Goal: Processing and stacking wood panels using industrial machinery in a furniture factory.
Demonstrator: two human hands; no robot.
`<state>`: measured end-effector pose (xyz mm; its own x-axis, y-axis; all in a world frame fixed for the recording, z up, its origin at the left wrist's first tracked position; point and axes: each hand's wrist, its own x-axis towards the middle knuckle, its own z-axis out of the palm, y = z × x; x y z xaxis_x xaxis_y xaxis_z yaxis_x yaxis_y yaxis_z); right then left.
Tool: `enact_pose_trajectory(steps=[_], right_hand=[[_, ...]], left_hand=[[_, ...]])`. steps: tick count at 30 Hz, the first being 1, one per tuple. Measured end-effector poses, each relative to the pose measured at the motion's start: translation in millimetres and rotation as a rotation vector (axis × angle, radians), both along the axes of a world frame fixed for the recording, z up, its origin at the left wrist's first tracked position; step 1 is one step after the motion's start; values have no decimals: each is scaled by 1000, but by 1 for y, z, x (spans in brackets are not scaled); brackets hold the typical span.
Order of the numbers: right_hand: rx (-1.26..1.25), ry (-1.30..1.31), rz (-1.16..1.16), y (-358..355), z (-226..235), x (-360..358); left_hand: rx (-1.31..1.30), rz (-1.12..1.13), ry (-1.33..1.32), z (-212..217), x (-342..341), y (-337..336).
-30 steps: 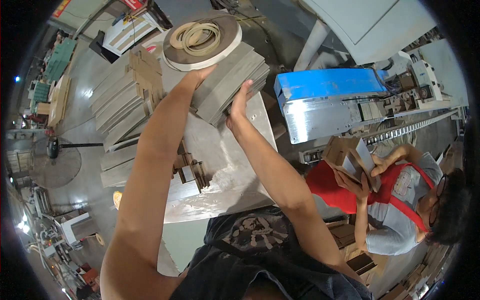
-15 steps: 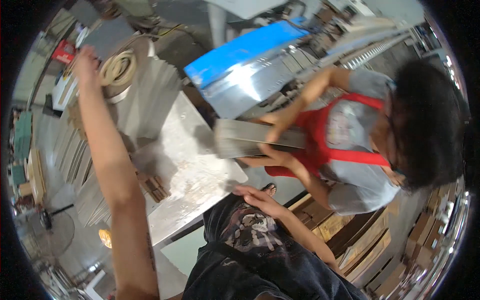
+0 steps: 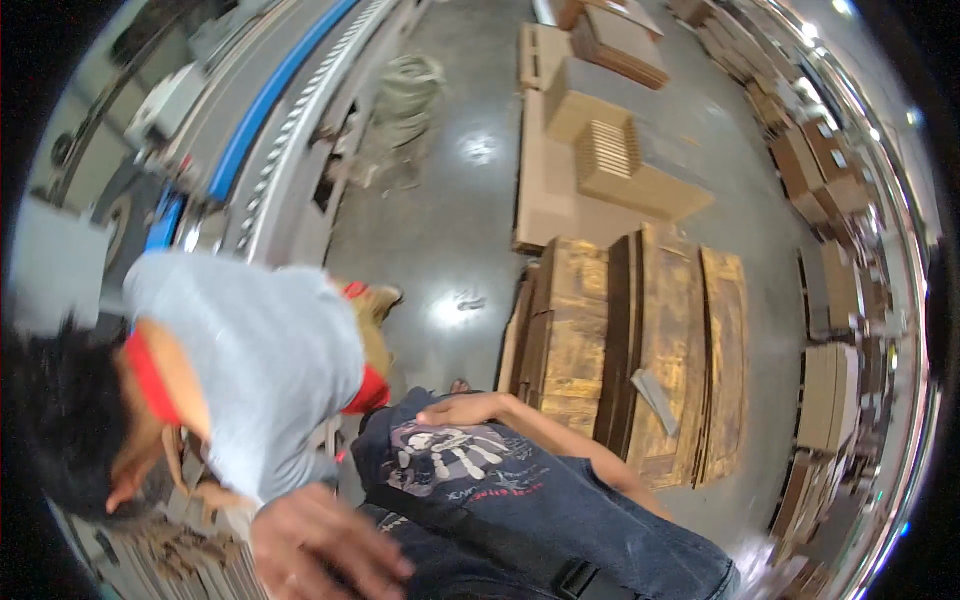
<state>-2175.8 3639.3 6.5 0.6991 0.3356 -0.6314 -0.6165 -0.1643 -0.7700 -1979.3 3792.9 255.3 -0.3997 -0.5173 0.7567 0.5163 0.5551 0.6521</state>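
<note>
My left hand point(image 3: 325, 545) is at the lower edge, close to the camera and blurred. Its fingers are stretched loosely and nothing shows in them. My right hand point(image 3: 460, 409) lies against the front of my dark printed shirt point(image 3: 470, 460), fingers extended and empty. Just left of my hands, a co-worker point(image 3: 250, 350) in a grey shirt with red straps bends forward. That person's hands are partly hidden, and I cannot make out what they hold. Below the co-worker, several upright grey-brown cardboard sheets point(image 3: 175, 560) fill the lower left corner.
Brown stacked boards point(image 3: 665, 350) with yellowish patches lie to the right, a grey strip point(image 3: 655, 400) on top. Behind them stand cardboard stacks point(image 3: 640, 180). A conveyor-like machine point(image 3: 270, 110) with a blue edge runs along the upper left. More cartons point(image 3: 830, 280) line the far right.
My view has swung right, from the metal table to the floor and stacks. The co-worker now appears at left. My left arm has come down from its outstretched reach; my right hand remains near my body.
</note>
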Motion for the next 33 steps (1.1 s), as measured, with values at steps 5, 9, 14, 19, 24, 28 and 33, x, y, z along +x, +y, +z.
enact_pose_trajectory(steps=[5,9,14,19,24,28,33], right_hand=[[93,-203,-273,-73,5,-32],[44,-112,-423,-138,5,-36],[-93,-174,-576,-222,-15,-21],[-80,99,-1063,-321,-68,-9],[-64,228,-1558,-389,-115,-9],[-170,331,-1696,-452,-161,2],[-465,688,-1398,-513,-225,24]], left_hand=[[756,422,-111,-9,-60,-105],[722,605,-614,-12,-21,-199],[706,961,-569,-34,32,-328],[638,802,-628,-55,98,-470],[544,684,-811,-56,148,-602],[513,519,-1056,-55,198,-689],[952,335,-1363,-120,304,-778]])
